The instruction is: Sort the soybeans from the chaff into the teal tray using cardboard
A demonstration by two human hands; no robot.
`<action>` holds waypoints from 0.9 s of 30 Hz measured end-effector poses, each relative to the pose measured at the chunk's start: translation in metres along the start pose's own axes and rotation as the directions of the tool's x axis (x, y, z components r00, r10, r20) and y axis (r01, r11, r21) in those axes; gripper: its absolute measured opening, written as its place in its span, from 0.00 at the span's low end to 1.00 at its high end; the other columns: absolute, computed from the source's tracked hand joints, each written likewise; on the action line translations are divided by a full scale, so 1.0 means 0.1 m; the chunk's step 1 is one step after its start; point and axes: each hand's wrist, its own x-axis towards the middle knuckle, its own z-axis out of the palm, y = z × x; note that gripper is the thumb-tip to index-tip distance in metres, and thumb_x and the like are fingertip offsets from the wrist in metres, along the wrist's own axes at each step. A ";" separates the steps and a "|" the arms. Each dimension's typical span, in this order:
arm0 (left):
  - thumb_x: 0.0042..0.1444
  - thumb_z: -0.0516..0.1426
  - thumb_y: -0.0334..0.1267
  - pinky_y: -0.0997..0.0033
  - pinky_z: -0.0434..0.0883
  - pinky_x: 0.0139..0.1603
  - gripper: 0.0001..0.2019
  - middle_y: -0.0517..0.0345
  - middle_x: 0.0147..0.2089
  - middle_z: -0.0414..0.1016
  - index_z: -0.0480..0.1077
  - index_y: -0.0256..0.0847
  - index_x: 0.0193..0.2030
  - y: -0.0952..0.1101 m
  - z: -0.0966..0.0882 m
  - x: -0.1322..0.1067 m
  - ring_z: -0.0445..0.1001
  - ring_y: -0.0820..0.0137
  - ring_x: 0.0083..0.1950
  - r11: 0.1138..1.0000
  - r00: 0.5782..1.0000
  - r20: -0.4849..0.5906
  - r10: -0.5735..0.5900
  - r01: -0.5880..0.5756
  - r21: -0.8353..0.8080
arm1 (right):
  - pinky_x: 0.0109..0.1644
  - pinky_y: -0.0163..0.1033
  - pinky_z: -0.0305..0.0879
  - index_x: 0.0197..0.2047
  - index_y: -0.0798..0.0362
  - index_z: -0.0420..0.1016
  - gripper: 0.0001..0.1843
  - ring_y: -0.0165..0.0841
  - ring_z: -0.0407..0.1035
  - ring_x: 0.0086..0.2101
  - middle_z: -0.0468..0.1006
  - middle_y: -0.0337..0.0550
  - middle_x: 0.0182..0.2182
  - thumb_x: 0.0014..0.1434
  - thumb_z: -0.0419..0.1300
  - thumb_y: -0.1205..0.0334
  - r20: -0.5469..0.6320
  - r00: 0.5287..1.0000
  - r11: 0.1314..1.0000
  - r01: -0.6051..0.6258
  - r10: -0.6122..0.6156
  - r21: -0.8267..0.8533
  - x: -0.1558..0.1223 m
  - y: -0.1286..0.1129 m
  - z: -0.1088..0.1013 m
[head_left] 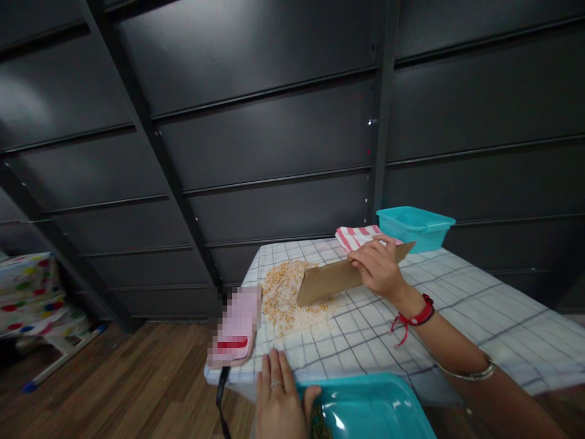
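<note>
My right hand (377,266) is closed around the top edge of a flat piece of brown cardboard (331,281). The cardboard stands tilted on its long edge, its left end over a spread of yellow corn kernels mixed with white grains (284,297) on the checked cloth. My left hand (281,399) lies at the table's front edge, fingers stretched out. Its thumb reaches over the rim of a teal plastic tub (370,385) at the bottom of the view. Small greenish bits (320,424) show in the tub beside the thumb; the frame cuts off the rest.
A pink phone-like object (235,326), partly pixelated, lies on the table's left corner with a black strap (221,396) hanging down. Behind the cardboard are a pink-striped cloth (356,236) and another teal tub (415,228). A dark panelled wall (274,140) stands behind the table.
</note>
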 end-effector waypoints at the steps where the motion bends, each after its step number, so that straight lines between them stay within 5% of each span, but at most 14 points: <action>1: 0.56 0.46 0.54 0.58 0.71 0.42 0.29 0.38 0.48 0.74 0.69 0.28 0.48 0.00 0.00 0.00 0.71 0.55 0.49 1.000 1.000 0.011 -0.005 0.005 0.005 | 0.45 0.44 0.52 0.30 0.52 0.68 0.09 0.30 0.61 0.27 0.71 0.36 0.22 0.57 0.48 0.69 0.006 1.000 1.000 0.005 -0.005 0.004 0.00 -0.01 0.00; 27: 0.56 0.46 0.54 0.56 0.70 0.45 0.28 0.39 0.50 0.72 0.66 0.30 0.51 -0.06 -0.02 -0.02 0.69 0.55 0.51 0.989 0.994 0.066 -0.089 0.096 -0.115 | 0.46 0.45 0.53 0.32 0.50 0.66 0.08 0.29 0.63 0.28 0.72 0.33 0.24 0.56 0.49 0.71 0.098 0.992 0.996 0.070 -0.076 0.057 0.07 -0.25 -0.30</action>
